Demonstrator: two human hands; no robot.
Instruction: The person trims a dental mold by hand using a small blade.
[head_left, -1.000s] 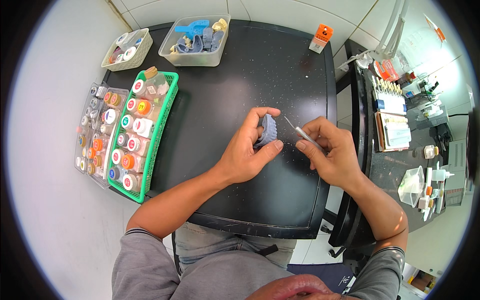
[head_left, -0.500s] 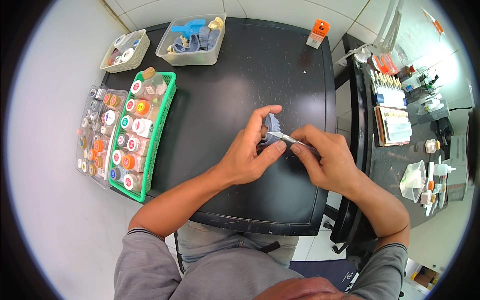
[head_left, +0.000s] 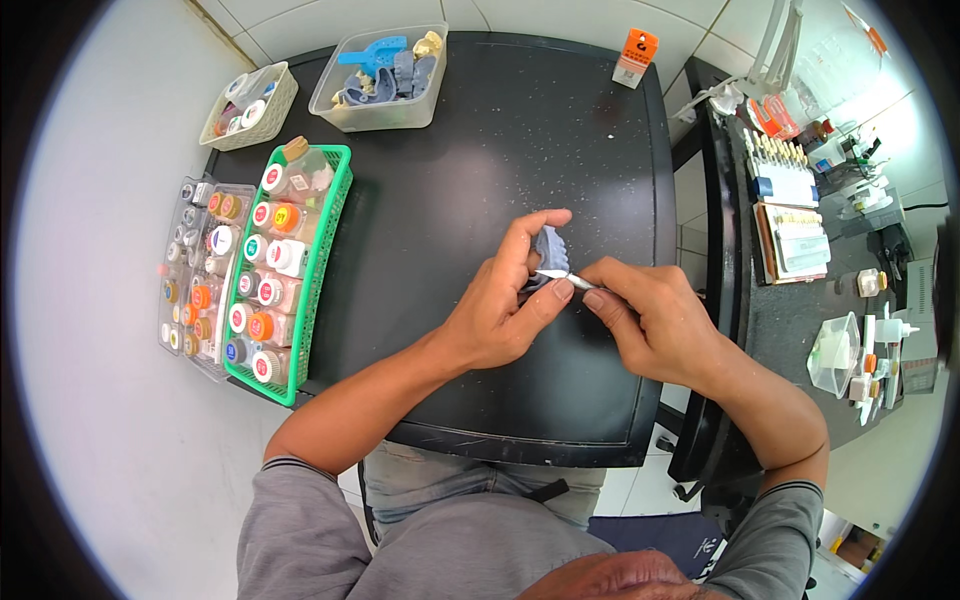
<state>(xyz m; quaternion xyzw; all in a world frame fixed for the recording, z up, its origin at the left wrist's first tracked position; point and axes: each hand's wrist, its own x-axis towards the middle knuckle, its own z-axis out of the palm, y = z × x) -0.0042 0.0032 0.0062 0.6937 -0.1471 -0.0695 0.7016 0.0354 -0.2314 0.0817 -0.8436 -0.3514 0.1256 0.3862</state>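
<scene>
Head view, left to right. Far out past the left hand: clear compartment box [head_left: 195,270] of small coloured jars, hanging off the table's left edge. Just right of it, green basket [head_left: 318,262] packed with capped jars, white, orange and red lids, still well left of the hand. Up beyond both, at the far-left corner, a small white basket [head_left: 250,105] of little pots, and next to it a clear tub [head_left: 385,80] with blue and grey tray-shaped pieces.

Left hand [head_left: 495,310] sits mid-table over the black table [head_left: 480,160], forearm coming in from lower left. Fingers curled around a small grey-blue ridged piece [head_left: 551,246], index over the top, thumb below; clamped on it. Piece sticks up just above the thumb, between the two hands.

Right hand [head_left: 650,320] is right beside the left, fingertips meeting it. It pinches a thin metal tool [head_left: 553,274] whose tip lies against the piece's lower edge, by the left thumb. Closed on the tool, pen-style grip as far as I can see.

Far beyond the right hand, at the table's back edge: small orange-and-white box [head_left: 636,56], upright. Right of the right hand, a second dark bench [head_left: 790,310] with flat trays, small bottles and a clear container; detail too small to read.
</scene>
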